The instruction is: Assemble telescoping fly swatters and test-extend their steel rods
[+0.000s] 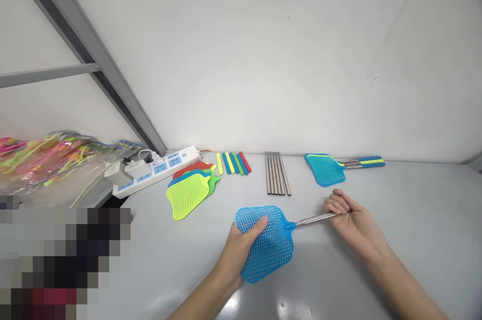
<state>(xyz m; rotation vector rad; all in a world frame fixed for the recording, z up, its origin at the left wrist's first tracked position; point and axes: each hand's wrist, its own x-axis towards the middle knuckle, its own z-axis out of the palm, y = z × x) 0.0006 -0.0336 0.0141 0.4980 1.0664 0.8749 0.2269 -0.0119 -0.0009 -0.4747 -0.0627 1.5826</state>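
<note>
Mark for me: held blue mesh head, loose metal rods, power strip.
Blue mesh head [272, 247]: head view, on the perforated mesh.
Metal rods [276, 174]: head view, mid-row, partway along the shafts.
Power strip [160, 169]: head view, socket face, around mid-length.

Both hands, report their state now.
Left hand: closed, gripping the blue swatter head, thumb on top.
Right hand: closed, holding the metal rod joined to that head.
</note>
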